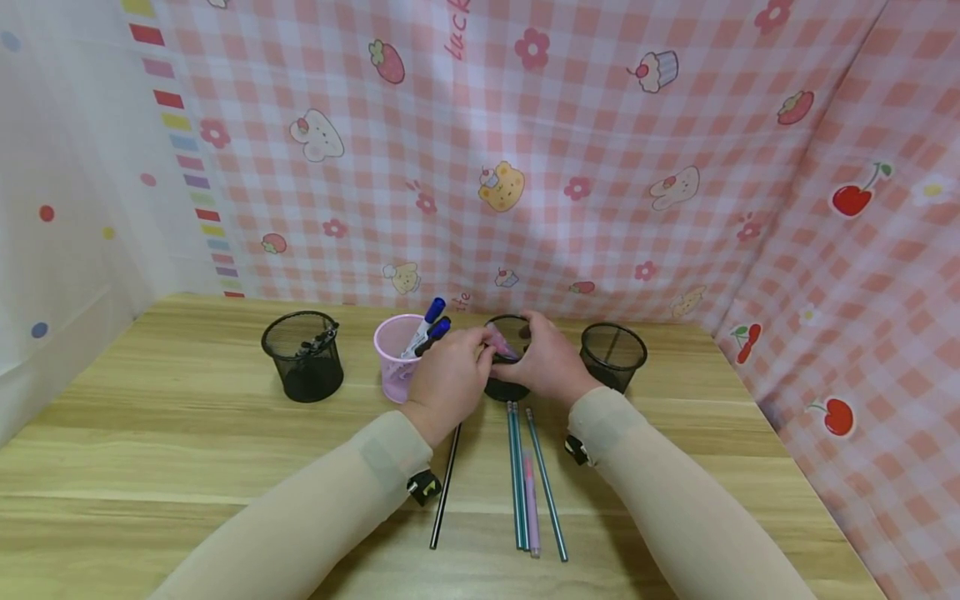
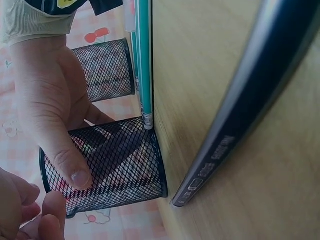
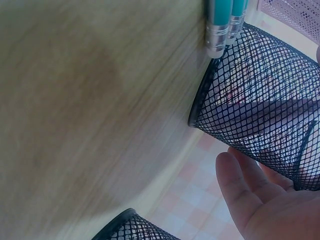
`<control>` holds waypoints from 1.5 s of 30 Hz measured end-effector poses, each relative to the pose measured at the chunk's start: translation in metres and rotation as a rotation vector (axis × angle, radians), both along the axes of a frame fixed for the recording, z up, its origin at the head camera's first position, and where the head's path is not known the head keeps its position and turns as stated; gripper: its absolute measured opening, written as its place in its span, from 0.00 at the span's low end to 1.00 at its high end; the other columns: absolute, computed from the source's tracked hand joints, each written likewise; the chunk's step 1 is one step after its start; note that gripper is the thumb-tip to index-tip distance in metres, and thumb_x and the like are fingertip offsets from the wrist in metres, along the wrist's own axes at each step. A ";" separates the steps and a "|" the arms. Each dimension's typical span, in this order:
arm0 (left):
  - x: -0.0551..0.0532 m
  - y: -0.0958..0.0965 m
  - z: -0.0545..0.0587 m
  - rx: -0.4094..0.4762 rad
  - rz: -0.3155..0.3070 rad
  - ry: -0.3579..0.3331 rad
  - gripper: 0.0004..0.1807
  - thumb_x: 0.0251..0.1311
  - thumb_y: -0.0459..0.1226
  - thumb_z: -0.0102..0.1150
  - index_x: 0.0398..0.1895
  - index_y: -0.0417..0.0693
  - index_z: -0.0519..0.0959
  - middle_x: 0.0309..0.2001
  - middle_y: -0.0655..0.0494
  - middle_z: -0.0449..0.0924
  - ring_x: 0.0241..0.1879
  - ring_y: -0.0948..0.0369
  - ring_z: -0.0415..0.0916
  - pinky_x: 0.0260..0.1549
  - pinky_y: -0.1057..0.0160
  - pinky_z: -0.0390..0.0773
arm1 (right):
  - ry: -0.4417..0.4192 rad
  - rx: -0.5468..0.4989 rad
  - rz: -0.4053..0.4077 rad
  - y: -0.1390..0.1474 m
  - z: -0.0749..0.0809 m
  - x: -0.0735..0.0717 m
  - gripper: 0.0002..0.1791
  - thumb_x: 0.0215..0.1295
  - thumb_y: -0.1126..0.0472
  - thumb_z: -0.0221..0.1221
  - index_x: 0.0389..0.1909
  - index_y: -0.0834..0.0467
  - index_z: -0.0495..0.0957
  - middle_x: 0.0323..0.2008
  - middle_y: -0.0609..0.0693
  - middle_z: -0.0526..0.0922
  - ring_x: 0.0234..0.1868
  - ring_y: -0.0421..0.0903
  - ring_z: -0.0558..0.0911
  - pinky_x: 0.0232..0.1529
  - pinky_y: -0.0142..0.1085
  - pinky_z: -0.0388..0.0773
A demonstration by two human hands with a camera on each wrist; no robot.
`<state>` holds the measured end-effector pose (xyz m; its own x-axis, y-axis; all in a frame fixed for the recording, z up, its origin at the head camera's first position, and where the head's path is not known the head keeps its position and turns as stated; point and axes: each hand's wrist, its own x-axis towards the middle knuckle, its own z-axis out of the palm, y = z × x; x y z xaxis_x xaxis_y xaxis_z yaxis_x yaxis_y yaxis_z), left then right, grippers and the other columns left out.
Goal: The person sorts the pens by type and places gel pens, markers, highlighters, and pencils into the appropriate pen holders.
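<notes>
My right hand point(image 1: 553, 360) grips a black mesh pen cup point(image 1: 507, 389), thumb against the near side and the other fingers around behind it. In the left wrist view its thumb lies flat on the mesh. My left hand point(image 1: 452, 373) is bent over the same cup's left rim, fingertips beside a pinkish-purple object point(image 1: 498, 338) that leans inside the cup. Whether those fingertips pinch it I cannot tell. Through the mesh a dark, long shape point(image 3: 260, 112) shows in the right wrist view. Pencils with teal barrels point(image 1: 516, 475) lie just before the cup.
A pink cup point(image 1: 395, 379) with blue-capped markers point(image 1: 431, 321) stands left of the hands. Further left is a mesh cup point(image 1: 311, 379) with dark items. Another mesh cup point(image 1: 613, 354) stands right. A black pencil point(image 1: 446, 492) and a pink-purple pen point(image 1: 532, 508) lie in front.
</notes>
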<state>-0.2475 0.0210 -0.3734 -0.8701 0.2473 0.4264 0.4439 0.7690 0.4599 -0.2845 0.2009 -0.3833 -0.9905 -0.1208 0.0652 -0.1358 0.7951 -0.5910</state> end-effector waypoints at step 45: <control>0.072 0.022 0.002 -0.483 -0.429 -0.311 0.21 0.66 0.56 0.69 0.48 0.50 0.82 0.37 0.62 0.82 0.39 0.64 0.81 0.46 0.60 0.84 | -0.012 -0.003 0.007 0.000 0.000 0.001 0.63 0.53 0.37 0.77 0.82 0.58 0.54 0.71 0.61 0.73 0.69 0.59 0.77 0.67 0.56 0.77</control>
